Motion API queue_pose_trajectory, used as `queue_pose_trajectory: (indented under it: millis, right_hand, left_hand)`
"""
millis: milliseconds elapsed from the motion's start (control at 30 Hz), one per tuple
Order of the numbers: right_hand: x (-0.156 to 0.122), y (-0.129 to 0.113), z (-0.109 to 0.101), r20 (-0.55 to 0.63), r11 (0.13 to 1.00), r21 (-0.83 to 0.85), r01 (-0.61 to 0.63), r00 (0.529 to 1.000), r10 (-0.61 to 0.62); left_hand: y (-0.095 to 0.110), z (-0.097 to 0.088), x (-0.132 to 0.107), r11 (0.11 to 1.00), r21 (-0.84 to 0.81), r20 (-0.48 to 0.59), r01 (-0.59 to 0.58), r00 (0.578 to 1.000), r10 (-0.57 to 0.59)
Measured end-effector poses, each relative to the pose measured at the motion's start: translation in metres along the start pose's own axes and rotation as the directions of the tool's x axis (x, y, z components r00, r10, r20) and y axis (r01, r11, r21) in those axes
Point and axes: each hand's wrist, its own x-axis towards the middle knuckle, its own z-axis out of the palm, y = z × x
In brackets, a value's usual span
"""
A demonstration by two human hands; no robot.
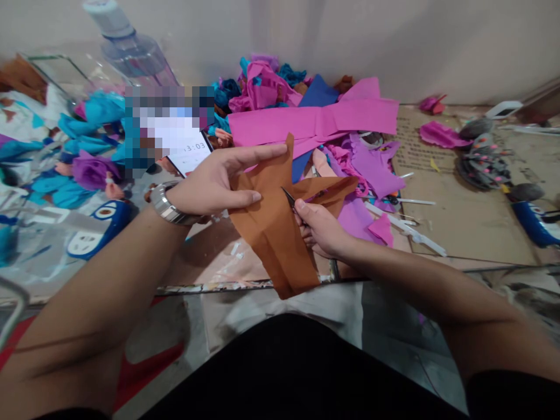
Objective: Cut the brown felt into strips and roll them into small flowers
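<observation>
A folded brown sheet of soft craft material (pixel 273 233) hangs between my hands over the table edge. My left hand (pixel 214 184), with a metal watch on the wrist, pinches the sheet's upper left edge between thumb and fingers. My right hand (pixel 319 230) is closed round small scissors (pixel 289 198), whose dark blades sit in a cut in the middle of the brown sheet. A flap of the sheet sticks out to the right above my right hand.
Pink strips (pixel 315 122), purple pieces (pixel 376 166) and blue scraps are heaped behind my hands. Blue and purple made flowers (pixel 94 146) lie left, beside a phone (pixel 190 154) and a plastic bottle (pixel 126 44). Cardboard (pixel 464 216) covers the right side. White sticks (pixel 406 227) lie there.
</observation>
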Motion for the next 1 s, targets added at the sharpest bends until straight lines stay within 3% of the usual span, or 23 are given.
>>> queue_pose_trajectory:
  millis: [300,1000]
  right_hand:
    - [0.000,-0.003,0.005,-0.083,0.998,0.064,-0.003,0.997,0.008]
    - [0.000,0.003,0.002,-0.072,1.000,0.018,0.007,0.997,-0.006]
  left_hand:
    - [0.007,0.008,0.001,1.000,-0.013,-0.020,-0.017,1.000,0.017]
    - [0.004,0.027,0.000,0.995,-0.069,0.013,-0.066,0.998,0.067]
